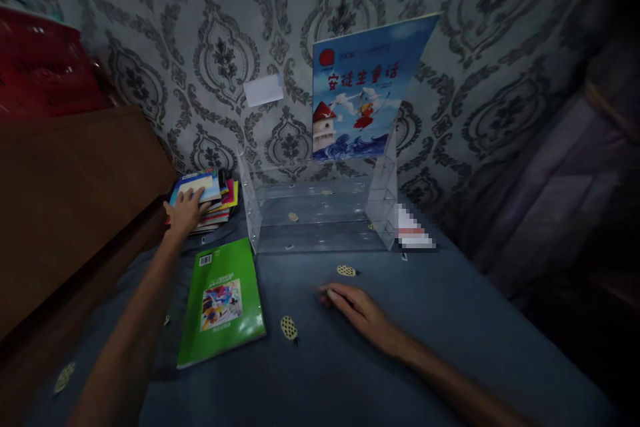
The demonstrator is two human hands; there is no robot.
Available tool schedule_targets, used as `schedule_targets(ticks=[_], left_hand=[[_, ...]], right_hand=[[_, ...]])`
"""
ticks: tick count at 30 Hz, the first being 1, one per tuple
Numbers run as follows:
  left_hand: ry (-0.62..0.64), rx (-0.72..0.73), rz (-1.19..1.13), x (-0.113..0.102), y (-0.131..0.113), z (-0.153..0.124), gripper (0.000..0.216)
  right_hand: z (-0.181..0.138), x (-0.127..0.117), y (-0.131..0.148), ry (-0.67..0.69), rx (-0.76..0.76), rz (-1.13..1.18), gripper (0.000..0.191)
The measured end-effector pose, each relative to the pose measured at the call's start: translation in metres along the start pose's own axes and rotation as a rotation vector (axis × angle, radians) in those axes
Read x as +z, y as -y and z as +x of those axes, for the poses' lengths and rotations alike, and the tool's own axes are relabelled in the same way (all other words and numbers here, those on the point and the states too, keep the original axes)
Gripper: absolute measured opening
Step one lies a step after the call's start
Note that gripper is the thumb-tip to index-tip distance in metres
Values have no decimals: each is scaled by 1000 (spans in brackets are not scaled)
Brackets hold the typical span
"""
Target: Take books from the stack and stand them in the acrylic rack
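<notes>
My left hand (185, 211) reaches to a stack of books (216, 215) at the back left. Its fingers lie spread over the top book (199, 180), which has a blue and pale cover. My right hand (357, 310) hovers or rests over the cloth at centre right, fingers loosely curled together with nothing in them. Between the arms lies a green book (223, 307), barcode and colour picture facing up. Behind stands a clear tiered rack (320, 213). A blue picture book (367, 93) with red Chinese lettering stands upright at the rack's back, toward the right.
A brown wooden box or cabinet side (80, 193) borders the left, with a shiny red thing (45, 67) on top. Patterned wallpaper bears a white switch plate (264, 91). Pale fabric (560, 173) hangs at right. A blue-grey cloth (450, 320) with pineapple prints covers the surface.
</notes>
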State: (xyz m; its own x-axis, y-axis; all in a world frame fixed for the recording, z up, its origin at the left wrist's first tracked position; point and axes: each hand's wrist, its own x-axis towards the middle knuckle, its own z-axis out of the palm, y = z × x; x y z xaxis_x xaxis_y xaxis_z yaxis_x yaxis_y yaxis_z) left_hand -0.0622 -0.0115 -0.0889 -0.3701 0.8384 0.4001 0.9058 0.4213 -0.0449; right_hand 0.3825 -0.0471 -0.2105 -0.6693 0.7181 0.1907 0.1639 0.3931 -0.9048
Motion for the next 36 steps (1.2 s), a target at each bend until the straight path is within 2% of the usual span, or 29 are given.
schedule_targets(ticks=[5,10,13,16,18,19,22,27,31,36], left_hand=[[3,-18,-11,15,6,17,51],[59,13,-16,8,8,31,52],[67,4,-22,4,4,29,58],[-95,43,-47,6,-2,8,61],[-162,134,-111,12,-6,-16,56],[-146,187,-149,17,-6,-30,52],[4,318,-230,35,-5,-71,45],[146,356,-303,60,7,-114,46],[175,321,-350,62,13,-127,51],[190,299,-401,51,12,-144,52]], right_hand=[[0,-1,2,-5,-6,-3,55],[1,0,1,-8,-5,-9,55],[1,1,1,-16,-16,-18,57],[1,1,2,-9,-14,-20,57],[1,1,3,-7,-14,-23,54],[1,0,3,-5,-15,-27,53],[1,1,2,-5,-18,-31,49],[2,2,2,1,-30,-6,49],[1,2,3,-2,-25,2,49],[0,0,7,3,-33,-7,47]])
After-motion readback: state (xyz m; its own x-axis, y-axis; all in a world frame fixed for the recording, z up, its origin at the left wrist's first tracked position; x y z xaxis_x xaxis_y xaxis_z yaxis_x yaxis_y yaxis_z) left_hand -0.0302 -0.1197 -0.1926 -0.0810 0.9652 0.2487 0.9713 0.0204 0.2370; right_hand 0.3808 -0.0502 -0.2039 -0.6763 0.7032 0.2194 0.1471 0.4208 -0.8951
